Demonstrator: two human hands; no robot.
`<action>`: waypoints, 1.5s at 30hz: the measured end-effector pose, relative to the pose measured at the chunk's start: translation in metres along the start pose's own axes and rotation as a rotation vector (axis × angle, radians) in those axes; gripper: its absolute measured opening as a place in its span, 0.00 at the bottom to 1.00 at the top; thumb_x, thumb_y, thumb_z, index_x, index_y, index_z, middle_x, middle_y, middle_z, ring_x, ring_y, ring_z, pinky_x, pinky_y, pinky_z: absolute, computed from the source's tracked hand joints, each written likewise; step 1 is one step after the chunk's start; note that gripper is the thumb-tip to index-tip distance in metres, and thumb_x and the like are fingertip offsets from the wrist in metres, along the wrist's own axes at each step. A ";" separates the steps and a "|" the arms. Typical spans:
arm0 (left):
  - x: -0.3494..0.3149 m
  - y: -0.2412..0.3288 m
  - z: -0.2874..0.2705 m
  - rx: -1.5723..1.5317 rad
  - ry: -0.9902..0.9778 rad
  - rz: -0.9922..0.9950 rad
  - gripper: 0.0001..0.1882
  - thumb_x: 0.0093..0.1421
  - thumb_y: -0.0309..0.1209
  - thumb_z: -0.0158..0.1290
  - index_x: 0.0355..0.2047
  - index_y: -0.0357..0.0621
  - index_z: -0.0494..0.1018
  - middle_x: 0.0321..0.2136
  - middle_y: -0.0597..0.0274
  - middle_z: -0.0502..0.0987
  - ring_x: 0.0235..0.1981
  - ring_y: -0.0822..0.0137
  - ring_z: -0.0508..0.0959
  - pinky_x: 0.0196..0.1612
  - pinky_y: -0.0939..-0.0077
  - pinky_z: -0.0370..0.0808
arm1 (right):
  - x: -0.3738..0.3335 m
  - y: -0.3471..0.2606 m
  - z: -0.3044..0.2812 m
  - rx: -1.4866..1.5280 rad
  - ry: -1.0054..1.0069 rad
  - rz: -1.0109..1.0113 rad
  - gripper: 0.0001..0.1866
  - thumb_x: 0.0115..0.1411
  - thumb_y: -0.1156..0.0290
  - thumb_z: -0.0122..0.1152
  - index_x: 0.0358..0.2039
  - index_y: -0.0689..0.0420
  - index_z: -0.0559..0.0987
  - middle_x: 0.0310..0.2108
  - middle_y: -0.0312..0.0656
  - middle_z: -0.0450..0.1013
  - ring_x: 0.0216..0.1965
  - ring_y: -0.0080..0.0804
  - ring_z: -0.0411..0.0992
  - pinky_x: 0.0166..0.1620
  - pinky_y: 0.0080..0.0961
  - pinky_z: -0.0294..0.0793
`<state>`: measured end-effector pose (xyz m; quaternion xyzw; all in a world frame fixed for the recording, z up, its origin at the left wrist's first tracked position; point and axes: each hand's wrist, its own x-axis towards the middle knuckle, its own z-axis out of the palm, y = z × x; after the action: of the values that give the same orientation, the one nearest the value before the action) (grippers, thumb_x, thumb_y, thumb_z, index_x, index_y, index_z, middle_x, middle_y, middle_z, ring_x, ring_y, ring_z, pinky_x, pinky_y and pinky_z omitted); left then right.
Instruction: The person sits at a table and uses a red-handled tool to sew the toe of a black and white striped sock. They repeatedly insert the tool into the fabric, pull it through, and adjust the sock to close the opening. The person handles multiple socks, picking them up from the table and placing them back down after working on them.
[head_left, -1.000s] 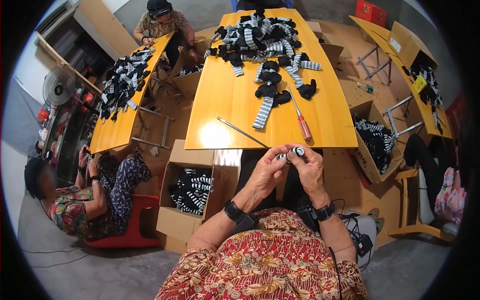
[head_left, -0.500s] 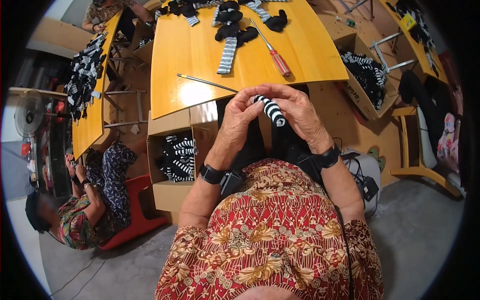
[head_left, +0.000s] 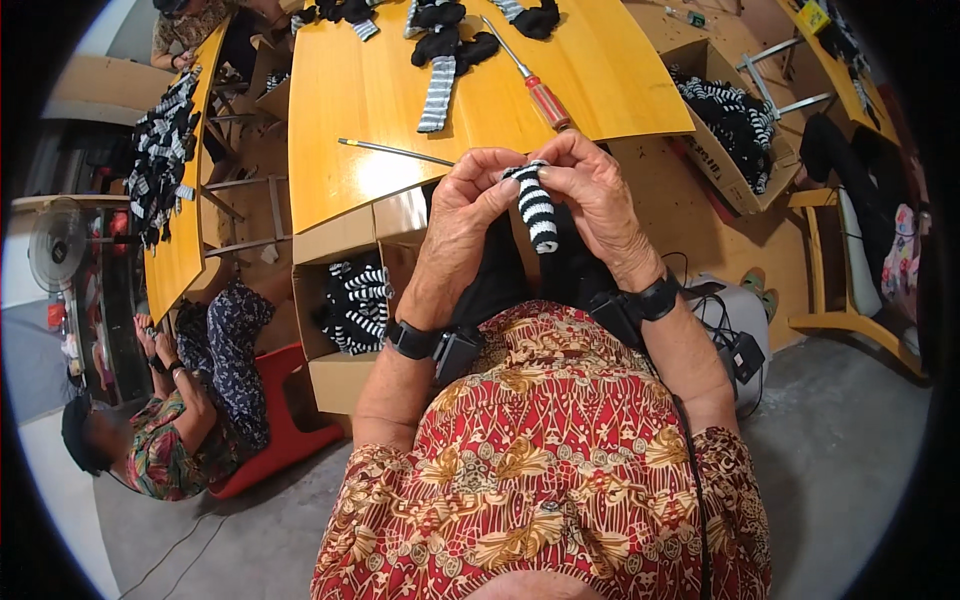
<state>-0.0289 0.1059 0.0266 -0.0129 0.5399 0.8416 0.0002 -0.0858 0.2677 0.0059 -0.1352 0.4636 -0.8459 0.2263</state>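
The black-and-white striped knit tube (head_left: pixel 541 216) hangs before the near edge of the surface (head_left: pixel 615 75), its top pinched in the fingers of both left hand (head_left: pixel 466 207) and right hand (head_left: pixel 600 205); beyond lies a red-handled screwdriver (head_left: pixel 546 102).

Glossy yellow tabletop (head_left: pixel 620 85), light glare near left corner. Grey floor (head_left: pixel 830 440), brown flooring (head_left: pixel 700 245) beyond. Left: red chair (head_left: pixel 290 410), round fan (head_left: pixel 58 248). Right: wooden chair (head_left: pixel 860 324).
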 end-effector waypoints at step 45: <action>0.003 0.005 -0.001 0.342 -0.040 0.071 0.07 0.60 0.27 0.57 0.35 0.42 0.69 0.29 0.73 0.70 0.31 0.82 0.67 0.35 0.88 0.65 | -0.004 -0.020 0.005 -0.370 0.020 -0.056 0.06 0.61 0.74 0.58 0.37 0.61 0.76 0.31 0.31 0.73 0.33 0.16 0.69 0.40 0.16 0.70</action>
<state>-0.0319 0.1029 0.0310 0.0232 0.6752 0.7371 -0.0166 -0.0853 0.2753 0.0253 -0.1789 0.6096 -0.7535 0.1693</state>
